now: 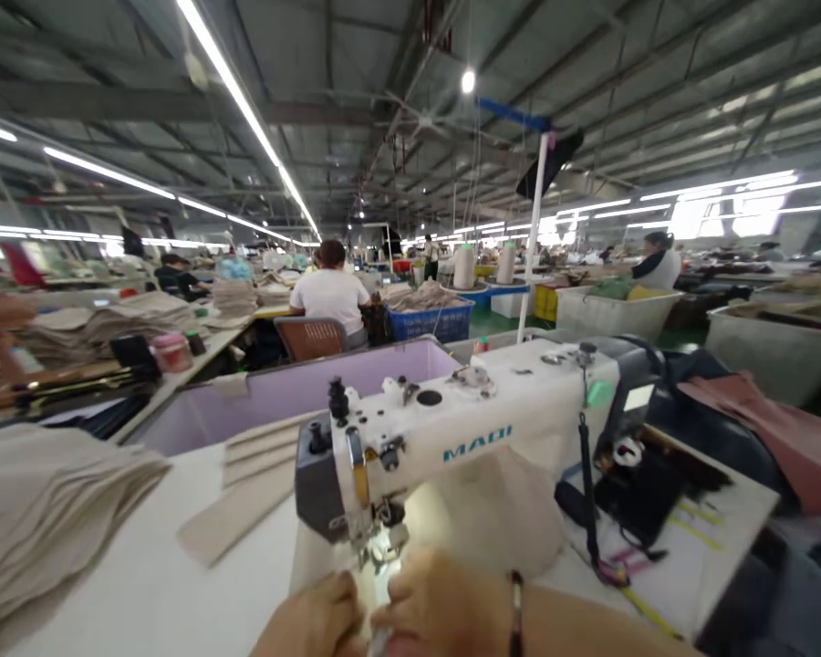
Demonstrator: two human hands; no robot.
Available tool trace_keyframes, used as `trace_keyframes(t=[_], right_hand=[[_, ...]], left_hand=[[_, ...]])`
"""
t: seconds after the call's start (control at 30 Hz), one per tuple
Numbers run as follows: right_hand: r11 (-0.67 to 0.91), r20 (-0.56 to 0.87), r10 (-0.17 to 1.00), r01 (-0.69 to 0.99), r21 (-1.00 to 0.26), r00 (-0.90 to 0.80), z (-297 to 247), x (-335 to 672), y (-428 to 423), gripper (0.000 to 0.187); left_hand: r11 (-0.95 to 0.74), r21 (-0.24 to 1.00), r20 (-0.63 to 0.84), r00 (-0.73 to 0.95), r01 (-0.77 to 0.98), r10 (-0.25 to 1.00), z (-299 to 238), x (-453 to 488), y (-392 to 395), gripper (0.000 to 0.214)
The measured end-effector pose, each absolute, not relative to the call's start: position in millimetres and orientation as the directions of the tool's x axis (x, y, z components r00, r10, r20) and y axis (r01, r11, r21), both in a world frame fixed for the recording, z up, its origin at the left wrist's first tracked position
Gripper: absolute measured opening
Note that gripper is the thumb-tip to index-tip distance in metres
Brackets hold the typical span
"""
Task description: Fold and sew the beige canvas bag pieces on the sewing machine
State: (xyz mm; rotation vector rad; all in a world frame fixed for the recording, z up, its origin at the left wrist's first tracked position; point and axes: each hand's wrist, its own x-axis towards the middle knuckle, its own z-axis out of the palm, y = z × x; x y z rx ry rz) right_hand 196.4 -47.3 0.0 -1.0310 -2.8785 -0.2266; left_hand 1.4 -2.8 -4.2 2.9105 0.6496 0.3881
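Observation:
A white sewing machine (417, 456) stands in front of me, its lamp lighting the needle area (383, 547). Beige fabric (489, 511) spreads behind and under its arm, and a pale strip of it runs toward me between my hands. Just left of the needle, my left hand (315, 616) is closed with its fingers curled on the fabric edge. My right hand (444, 598), close to the presser foot on the right, is closed on the fabric too. A small greyish shiny thing (379, 641) shows by its fingertips, too blurred to name.
Beige cut pieces (246, 493) lie left of the machine, beside a larger fabric pile (47, 520). Behind stands a lilac bin (301, 388). Dark items and a yellow tape (649, 611) lie on the right. A person in white (329, 292) sits farther back.

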Motion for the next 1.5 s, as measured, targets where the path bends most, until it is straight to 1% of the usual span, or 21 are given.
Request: trace_keyframes(t=[0.03,0.07,0.1,0.13,0.2,0.23,0.37,0.47,0.53,0.63,0.7,0.87,0.97,1.03,1.17,1.33,1.5], right_hand=[[0.763,0.153,0.622,0.639,0.100,-0.768,-5,197,-50,0.020],[0.771,0.179,0.607,0.629,0.105,-0.774,-7,199,-51,0.019],[0.780,0.186,0.600,0.620,0.080,-0.778,-9,201,-51,0.019],[0.784,0.189,0.601,0.619,0.052,-0.777,-10,203,-50,0.020],[0.792,0.194,0.599,0.611,0.003,-0.777,-11,205,-48,0.023],[0.795,0.196,0.598,0.607,-0.019,-0.777,-12,206,-47,0.023],[0.806,0.210,0.587,0.588,-0.064,-0.782,-15,207,-47,0.026],[0.814,0.243,0.574,0.579,-0.059,-0.782,-15,207,-48,0.025],[0.812,0.260,0.574,0.581,-0.060,-0.776,-14,207,-49,0.024],[0.816,0.276,0.569,0.574,-0.069,-0.775,-13,208,-49,0.023],[0.826,0.290,0.553,0.559,-0.070,-0.781,-13,208,-49,0.022],[0.827,0.284,0.555,0.556,-0.087,-0.782,-14,209,-48,0.023],[0.835,0.292,0.544,0.540,-0.103,-0.786,-13,209,-48,0.024],[0.845,0.308,0.529,0.525,-0.102,-0.791,-12,209,-49,0.025],[0.856,0.343,0.508,0.506,-0.101,-0.790,-11,210,-51,0.028],[0.850,0.364,0.515,0.516,-0.105,-0.776,-10,211,-51,0.029],[0.840,0.345,0.533,0.532,-0.109,-0.772,-9,209,-51,0.031]], left_hand=[[-0.873,0.170,0.150,0.864,0.456,0.481,-3,2,-9,0.012],[-0.859,0.152,0.112,0.855,0.490,0.507,0,3,-13,0.014],[-0.855,0.131,0.092,0.852,0.503,0.515,4,5,-15,0.015],[-0.865,0.110,0.076,0.863,0.490,0.499,7,6,-15,0.018],[-0.851,0.134,0.041,0.855,0.508,0.517,11,8,-13,0.025],[-0.868,0.113,0.038,0.871,0.484,0.490,11,7,-12,0.027],[-0.893,0.008,0.139,0.883,0.451,0.447,5,3,-15,0.030],[-0.895,-0.012,0.223,0.874,0.446,0.433,-1,1,-20,0.028],[-0.893,0.009,0.270,0.859,0.450,0.435,-3,1,-21,0.028],[-0.875,0.068,0.304,0.825,0.479,0.476,-3,-1,-21,0.028],[-0.867,0.108,0.297,0.817,0.487,0.495,-3,-2,-21,0.028],[-0.896,0.133,0.281,0.851,0.423,0.443,-4,-2,-18,0.030],[-0.896,0.150,0.296,0.846,0.418,0.444,-3,-2,-17,0.032],[-0.893,0.185,0.292,0.845,0.410,0.448,-2,-1,-16,0.033],[-0.866,0.273,0.253,0.837,0.420,0.486,1,-1,-16,0.031],[-0.827,0.327,0.240,0.806,0.458,0.541,1,1,-18,0.027],[-0.814,0.370,0.223,0.807,0.449,0.547,0,-1,-17,0.026]])
